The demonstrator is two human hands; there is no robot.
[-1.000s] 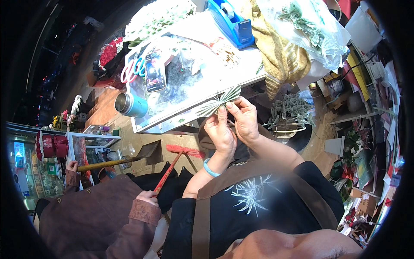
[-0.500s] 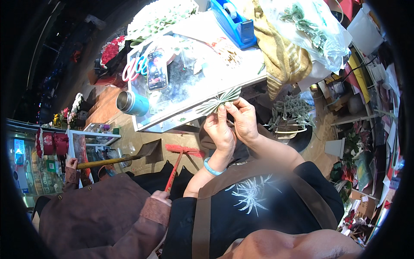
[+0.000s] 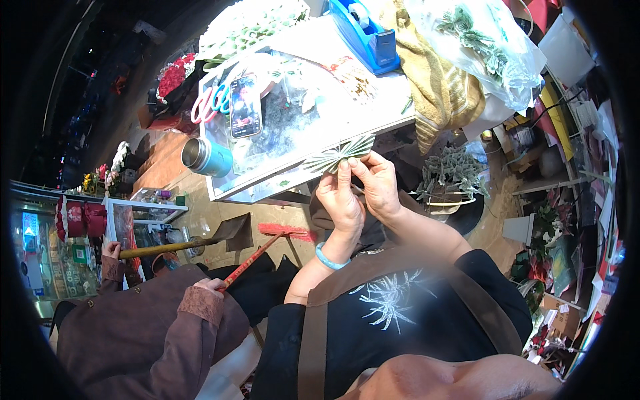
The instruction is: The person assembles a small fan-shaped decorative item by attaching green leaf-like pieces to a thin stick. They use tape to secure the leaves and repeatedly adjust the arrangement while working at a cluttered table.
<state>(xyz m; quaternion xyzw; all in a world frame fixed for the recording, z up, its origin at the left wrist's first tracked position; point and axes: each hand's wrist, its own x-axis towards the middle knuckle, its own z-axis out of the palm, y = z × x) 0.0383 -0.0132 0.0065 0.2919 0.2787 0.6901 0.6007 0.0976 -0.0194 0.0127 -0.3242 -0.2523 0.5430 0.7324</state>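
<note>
Near the table's front edge, I hold a green-and-white striped leaf piece [image 3: 331, 159] that fans out to both sides. My left hand [image 3: 341, 201], with a pale blue bangle on its wrist, pinches its lower middle between thumb and fingers. Close against it, my right hand [image 3: 377, 185] pinches the same piece at its right part. Both thumbs point up and nearly touch. The fingertips behind the leaf piece are hidden.
The white table [image 3: 280, 175] carries a phone [image 3: 245, 110], a blue metal cup [image 3: 212, 160], a blue tape dispenser [image 3: 375, 43] and a mustard cloth [image 3: 440, 87]. Grey-green leafy stems [image 3: 450, 175] stand right. At left, a person in brown holds a red broom [image 3: 257, 257] and a long-handled dustpan [image 3: 233, 230].
The person at left has moved the hand on the red broom leftward, so its handle slants more. My hands and the leaf piece have hardly moved.
</note>
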